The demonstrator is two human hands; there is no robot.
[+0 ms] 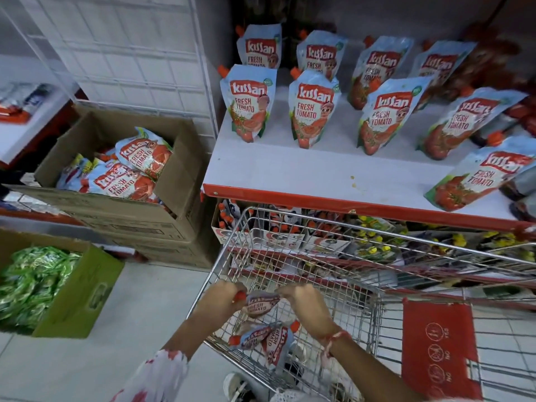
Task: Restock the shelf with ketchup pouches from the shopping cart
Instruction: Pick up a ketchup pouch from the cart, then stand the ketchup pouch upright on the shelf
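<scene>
Both my hands hold one ketchup pouch (260, 305) above the wire shopping cart (293, 242). My left hand (224, 294) grips its red-capped end, and my right hand (301, 297) grips the other end. Two more pouches (265, 339) lie on the cart's bottom below it. On the white shelf (304, 166) with the red front edge, several blue pouches (250, 103) stand upright in two rows. One pouch (481, 177) leans at the shelf's right front.
An open cardboard box (177, 175) with several ketchup pouches stands left of the shelf on stacked cartons. A green box of green packets (84, 288) sits on the floor at left. The cart's red child-seat flap (438, 343) is at right. Lower shelves hold more goods.
</scene>
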